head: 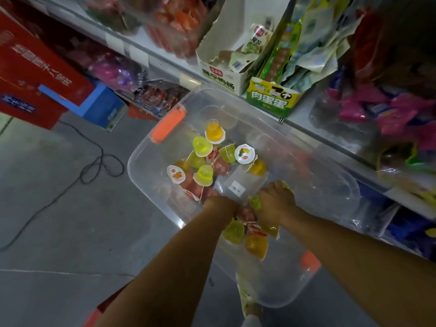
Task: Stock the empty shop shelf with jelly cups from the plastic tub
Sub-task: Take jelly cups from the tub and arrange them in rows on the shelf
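Note:
A clear plastic tub (pixel 141 161) with orange handles stands on the floor below the shelves. Several jelly cups (pixel 203 147) in yellow, green, orange and red lie scattered on its bottom. Both my arms reach down into the tub. My left hand (pixel 220 205) is curled over red cups near the tub's near side. My right hand (pixel 276 201) is curled round a green jelly cup (pixel 256 202) and others beneath it. More cups (pixel 256 244) lie under my wrists. The fingertips of both hands are hidden.
A shop shelf edge (pixel 313 140) runs diagonally just right of the tub, holding a white snack box (pixel 219 77), a green box (pixel 271 100) and pink packets (pixel 398 119). Red cartons (pixel 35 74) and a blue box (pixel 101 107) stand at left. A black cable (pixel 94 161) loops on the grey floor.

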Action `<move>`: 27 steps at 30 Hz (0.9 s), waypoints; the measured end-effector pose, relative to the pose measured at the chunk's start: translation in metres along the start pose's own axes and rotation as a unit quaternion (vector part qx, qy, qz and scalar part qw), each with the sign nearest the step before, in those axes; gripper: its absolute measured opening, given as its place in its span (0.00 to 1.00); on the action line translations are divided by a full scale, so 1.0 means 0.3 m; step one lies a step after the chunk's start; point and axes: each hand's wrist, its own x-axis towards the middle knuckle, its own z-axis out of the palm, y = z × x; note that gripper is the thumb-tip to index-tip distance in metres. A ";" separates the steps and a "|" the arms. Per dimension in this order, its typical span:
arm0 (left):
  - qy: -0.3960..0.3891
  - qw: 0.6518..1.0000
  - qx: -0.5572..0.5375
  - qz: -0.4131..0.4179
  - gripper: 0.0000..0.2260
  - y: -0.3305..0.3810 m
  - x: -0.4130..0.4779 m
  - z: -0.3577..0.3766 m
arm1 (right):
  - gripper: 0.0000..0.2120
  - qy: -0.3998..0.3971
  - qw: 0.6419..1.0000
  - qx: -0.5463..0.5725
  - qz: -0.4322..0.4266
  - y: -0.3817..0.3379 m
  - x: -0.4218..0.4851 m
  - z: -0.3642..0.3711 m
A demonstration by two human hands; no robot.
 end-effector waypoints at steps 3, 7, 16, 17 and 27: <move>0.014 1.000 0.014 -0.015 0.22 0.008 0.015 0.009 | 0.27 0.007 1.000 -0.031 0.000 0.004 0.011 0.019; 0.045 0.998 0.032 -0.037 0.21 0.023 0.027 0.006 | 0.31 0.016 1.000 -0.006 0.010 0.005 0.014 0.026; 0.147 0.971 -0.180 -0.062 0.35 -0.020 -0.100 -0.047 | 0.37 0.014 0.978 0.203 0.042 0.061 -0.115 -0.099; 0.178 0.957 -0.220 -0.067 0.35 -0.016 -0.138 -0.056 | 0.35 0.025 0.975 0.221 0.029 0.072 -0.149 -0.121; 0.393 0.857 -0.331 -0.032 0.30 0.314 -0.649 -0.056 | 0.28 0.135 0.938 0.315 -0.051 0.235 -0.698 -0.309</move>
